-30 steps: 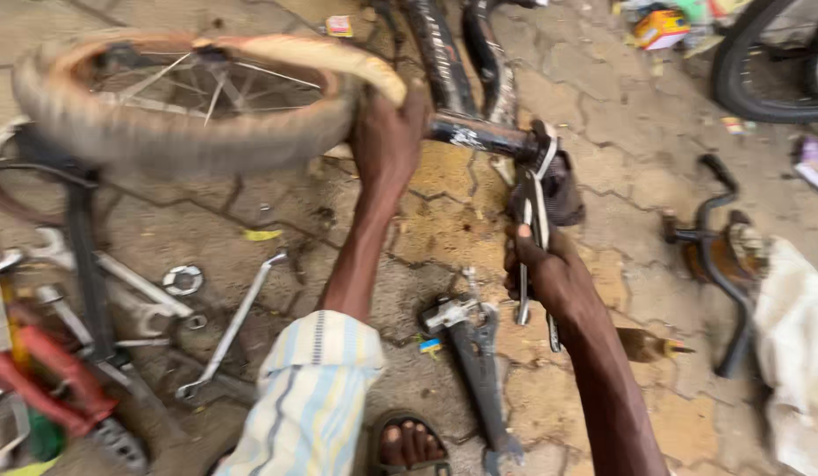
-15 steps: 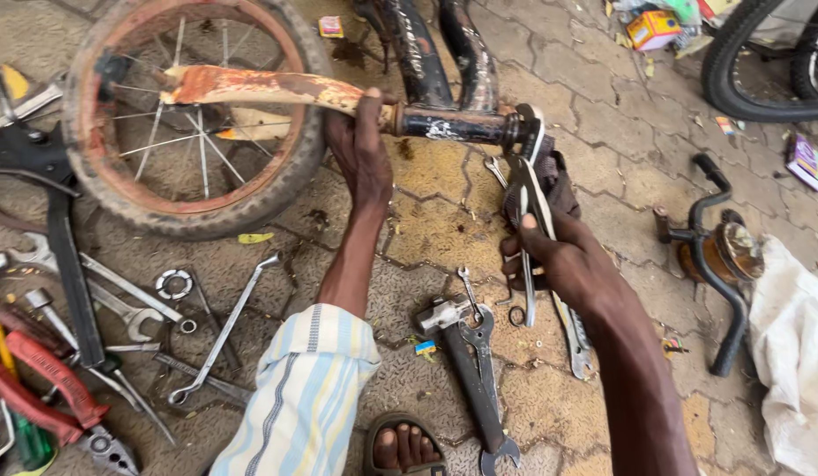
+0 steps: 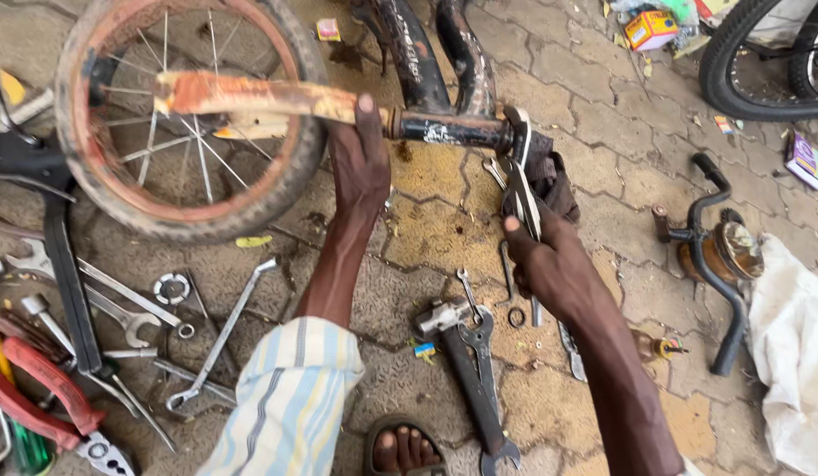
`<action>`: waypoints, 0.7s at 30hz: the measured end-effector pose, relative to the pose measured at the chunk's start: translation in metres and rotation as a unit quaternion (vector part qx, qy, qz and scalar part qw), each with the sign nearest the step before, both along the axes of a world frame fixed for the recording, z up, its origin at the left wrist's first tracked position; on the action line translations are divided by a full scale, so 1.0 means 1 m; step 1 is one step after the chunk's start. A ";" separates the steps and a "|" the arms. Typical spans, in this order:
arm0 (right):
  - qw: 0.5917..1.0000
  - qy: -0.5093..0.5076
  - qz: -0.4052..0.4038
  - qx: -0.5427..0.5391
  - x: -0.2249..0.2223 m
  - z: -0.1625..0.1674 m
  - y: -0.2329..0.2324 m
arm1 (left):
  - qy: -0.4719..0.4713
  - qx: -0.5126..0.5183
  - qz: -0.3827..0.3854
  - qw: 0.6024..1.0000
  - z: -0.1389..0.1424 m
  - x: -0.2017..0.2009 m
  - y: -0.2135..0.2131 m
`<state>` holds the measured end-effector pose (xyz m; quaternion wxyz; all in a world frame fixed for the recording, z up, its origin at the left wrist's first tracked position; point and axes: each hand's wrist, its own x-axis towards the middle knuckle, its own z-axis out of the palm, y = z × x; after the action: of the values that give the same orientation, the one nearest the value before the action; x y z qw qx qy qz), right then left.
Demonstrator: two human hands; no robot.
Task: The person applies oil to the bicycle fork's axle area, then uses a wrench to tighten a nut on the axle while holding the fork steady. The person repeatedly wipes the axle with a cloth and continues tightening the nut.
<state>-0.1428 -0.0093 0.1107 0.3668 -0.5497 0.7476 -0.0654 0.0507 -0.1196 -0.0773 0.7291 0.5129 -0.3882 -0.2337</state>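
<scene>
Here, left hand (image 3: 360,163) gripping rusty fork (image 3: 276,97); right hand (image 3: 550,264) holding wrench (image 3: 521,189) just beside

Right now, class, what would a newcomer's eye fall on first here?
First, the rusty fork across the small wheel, upper left, gripped by the left hand. Next, the right hand at centre, holding a flat spanner against the frame's end. Loose spanners lie scattered on the paving, lower left.

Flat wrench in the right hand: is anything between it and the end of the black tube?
Nothing visible. The flat wrench, held in the right hand, already reaches the end of the black tube. A dark rag hangs just behind it. The left hand grips the rusty fork.
</scene>
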 end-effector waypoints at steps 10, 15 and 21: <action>0.990 -0.067 0.003 -0.128 0.025 -0.048 0.022 | -0.124 0.357 -0.107 0.920 0.073 0.047 -0.012; 0.994 -0.030 -0.027 -0.102 0.019 -0.067 0.020 | -0.150 0.359 -0.062 0.919 0.071 0.043 -0.016; 0.986 -0.151 -0.046 -0.049 0.004 -0.049 0.009 | -0.095 0.272 -0.048 0.956 0.044 0.035 -0.017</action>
<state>-0.1388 0.0000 0.0616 0.4448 -0.5157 0.7043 -0.2006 0.0859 -0.1363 -0.0337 0.5100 0.6924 -0.4016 -0.3150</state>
